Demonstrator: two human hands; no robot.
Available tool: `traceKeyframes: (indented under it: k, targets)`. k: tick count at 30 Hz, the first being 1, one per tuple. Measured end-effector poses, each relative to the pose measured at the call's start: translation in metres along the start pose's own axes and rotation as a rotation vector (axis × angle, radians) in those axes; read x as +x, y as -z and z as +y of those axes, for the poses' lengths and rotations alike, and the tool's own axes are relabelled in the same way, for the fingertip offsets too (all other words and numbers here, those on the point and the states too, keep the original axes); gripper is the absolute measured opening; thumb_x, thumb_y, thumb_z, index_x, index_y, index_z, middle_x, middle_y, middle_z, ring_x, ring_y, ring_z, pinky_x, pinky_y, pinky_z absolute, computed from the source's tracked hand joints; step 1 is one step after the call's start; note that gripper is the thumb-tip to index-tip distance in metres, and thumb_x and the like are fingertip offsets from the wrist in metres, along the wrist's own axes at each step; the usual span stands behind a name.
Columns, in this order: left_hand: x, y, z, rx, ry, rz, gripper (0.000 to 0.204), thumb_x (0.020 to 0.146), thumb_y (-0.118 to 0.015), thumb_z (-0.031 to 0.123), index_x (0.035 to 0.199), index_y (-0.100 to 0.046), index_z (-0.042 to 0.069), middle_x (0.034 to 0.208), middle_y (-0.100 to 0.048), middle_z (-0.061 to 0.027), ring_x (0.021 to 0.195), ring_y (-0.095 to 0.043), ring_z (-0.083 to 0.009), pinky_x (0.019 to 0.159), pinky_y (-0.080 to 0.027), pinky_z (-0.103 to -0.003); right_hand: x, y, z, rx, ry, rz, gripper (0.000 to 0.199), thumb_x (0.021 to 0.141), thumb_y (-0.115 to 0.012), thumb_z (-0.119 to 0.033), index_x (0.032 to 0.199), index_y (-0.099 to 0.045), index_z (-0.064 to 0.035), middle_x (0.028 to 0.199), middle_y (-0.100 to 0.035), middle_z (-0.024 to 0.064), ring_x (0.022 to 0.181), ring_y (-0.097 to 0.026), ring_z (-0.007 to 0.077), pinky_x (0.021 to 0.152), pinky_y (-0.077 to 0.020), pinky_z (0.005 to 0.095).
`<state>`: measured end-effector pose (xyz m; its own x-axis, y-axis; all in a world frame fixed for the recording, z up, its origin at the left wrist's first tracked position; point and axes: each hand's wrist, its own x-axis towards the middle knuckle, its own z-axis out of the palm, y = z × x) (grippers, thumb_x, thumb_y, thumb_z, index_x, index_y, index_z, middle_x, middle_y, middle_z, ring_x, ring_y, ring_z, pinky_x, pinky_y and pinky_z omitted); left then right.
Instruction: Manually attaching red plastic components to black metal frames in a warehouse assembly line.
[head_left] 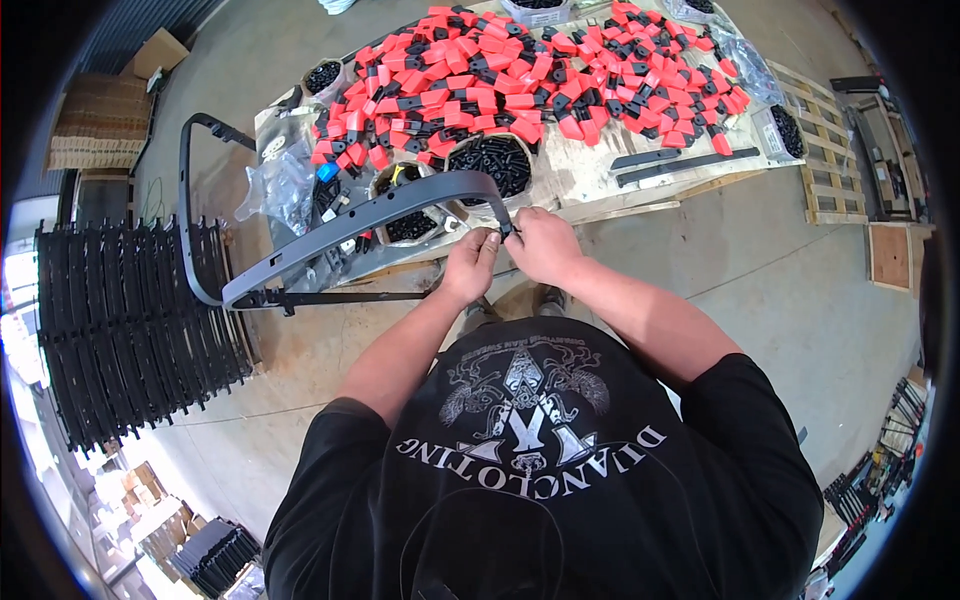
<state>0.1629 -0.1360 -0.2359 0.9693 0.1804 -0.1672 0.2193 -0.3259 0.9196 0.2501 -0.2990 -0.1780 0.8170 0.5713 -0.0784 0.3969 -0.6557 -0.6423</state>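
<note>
A large black bent metal frame (370, 215) with holes along its bar reaches from the left toward me. Its near bar curves down to an end between my hands. My right hand (543, 245) is closed around that end, the fingers wrapped over it. Close beside it, my left hand (473, 262) is closed with thumb and fingers pressed together at the same end. Whether a small part sits between the fingertips is hidden. Just beyond the hands, a tub of small black parts (490, 165) stands at the table's near edge.
Red and black plastic pieces (450, 75) lie heaped on the worktable (590, 175). Two black bars (690, 167) lie along its near edge. Clear plastic bags (285, 190) are at its left. Black frames (140, 320) stand stacked at left; a wooden pallet (820, 140) lies at right.
</note>
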Motion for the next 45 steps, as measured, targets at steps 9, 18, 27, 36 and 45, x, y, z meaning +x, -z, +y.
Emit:
traceKeyframes:
  k: [9, 18, 27, 36, 45]
  targets:
    - [-0.036, 0.091, -0.052, 0.274, 0.308, 0.404, 0.03, 0.092, -0.069, 0.03, 0.101, -0.068, 0.001, 0.091, -0.072, -0.0165, 0.087, -0.07, -0.0244, 0.083, -0.054, -0.037, -0.061, 0.007, 0.098, 1.305, -0.577, -0.147, 0.018, 0.094, -0.056, -0.011, 0.105, -0.065, 0.0005, 0.076, -0.06, 0.0056, 0.064, -0.056, 0.0173, 0.058, -0.0451, 0.0314]
    - [0.006, 0.2, -0.108, 0.828, 0.622, 0.334, 0.042, 0.082, -0.074, 0.035, 0.104, -0.069, 0.0, 0.11, -0.07, -0.0215, 0.109, -0.066, -0.0381, 0.098, -0.051, -0.048, -0.103, -0.011, 0.09, 1.107, -0.789, -0.209, 0.021, 0.101, -0.048, -0.013, 0.106, -0.063, -0.0001, 0.081, -0.06, 0.0068, 0.064, -0.057, 0.0171, 0.056, -0.047, 0.0318]
    - [-0.077, 0.244, -0.088, 0.553, -0.361, 0.485, 0.03, 0.074, -0.082, 0.025, 0.093, -0.07, 0.005, 0.096, -0.07, -0.015, 0.094, -0.067, -0.0339, 0.084, -0.054, -0.043, -0.088, -0.105, -0.017, 1.193, -0.61, -0.121, 0.024, 0.096, -0.063, -0.026, 0.095, -0.063, -0.002, 0.08, -0.06, 0.0064, 0.064, -0.058, 0.018, 0.057, -0.0477, 0.0326]
    - [-0.159, 0.323, -0.04, -0.098, 0.412, -0.001, 0.034, 0.074, -0.084, 0.03, 0.076, -0.068, 0.0, 0.067, -0.068, -0.0076, 0.061, -0.065, -0.0132, 0.059, -0.053, -0.031, -0.01, -0.223, -0.271, -0.019, 0.342, -0.09, 0.05, 0.073, -0.084, -0.039, 0.096, -0.064, 0.0001, 0.086, -0.065, 0.0162, 0.091, -0.066, 0.0336, 0.084, -0.0517, 0.0407]
    - [-0.217, 0.388, -0.119, 0.04, 0.049, -0.088, 0.033, 0.085, -0.08, 0.028, 0.105, -0.07, 0.004, 0.088, -0.07, -0.0087, 0.078, -0.068, -0.0199, 0.069, -0.054, -0.034, -0.014, -0.292, -0.3, 1.665, -0.454, -0.815, 0.043, 0.092, -0.046, -0.028, 0.118, -0.061, 0.0035, 0.106, -0.066, 0.0127, 0.094, -0.064, 0.0249, 0.088, -0.0514, 0.0398]
